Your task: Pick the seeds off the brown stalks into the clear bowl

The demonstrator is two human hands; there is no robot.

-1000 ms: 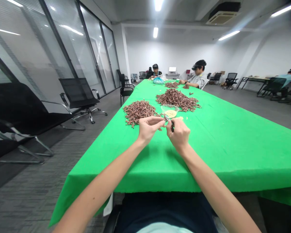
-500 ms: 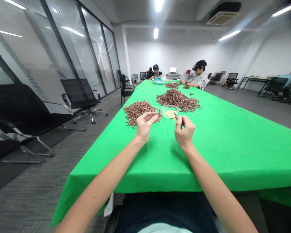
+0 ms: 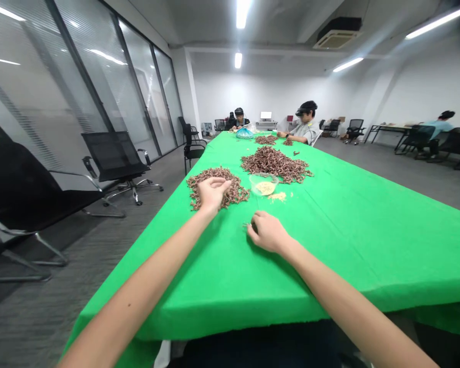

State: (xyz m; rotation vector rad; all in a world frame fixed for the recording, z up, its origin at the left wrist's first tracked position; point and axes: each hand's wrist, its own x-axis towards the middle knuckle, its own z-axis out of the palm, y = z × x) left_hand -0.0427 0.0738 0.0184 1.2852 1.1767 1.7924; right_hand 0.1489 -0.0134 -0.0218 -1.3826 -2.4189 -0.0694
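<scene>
My left hand (image 3: 213, 193) hovers over the near pile of brown, twisted, dried pieces (image 3: 235, 194), its thumb and fingers pinched together. Whatever is between those fingertips is too small to make out. Lower and to the right, my right hand (image 3: 267, 232) rests on the green cloth with its fingers curled round a small metal tool (image 3: 246, 225). Only the thin tip of that tool shows; the fingers cover the remainder. Beyond my right hand stands a clear plastic bowl (image 3: 253, 181) with pale yellow bits (image 3: 266, 188) inside. More pale crumbs (image 3: 278, 196) lie beside it.
A larger brown pile (image 3: 274, 164) lies behind the bowl, with smaller heaps (image 3: 266, 139) and a blue bag (image 3: 244, 133) farther along the green-covered table (image 3: 348, 245). Two people (image 3: 308, 125) sit at its far part. Office chairs (image 3: 115, 156) stand to the left.
My right hand has moved from beside the bowl down toward me and left, tool still in it. My left hand has shifted slightly left over the near pile. The view has turned slightly.
</scene>
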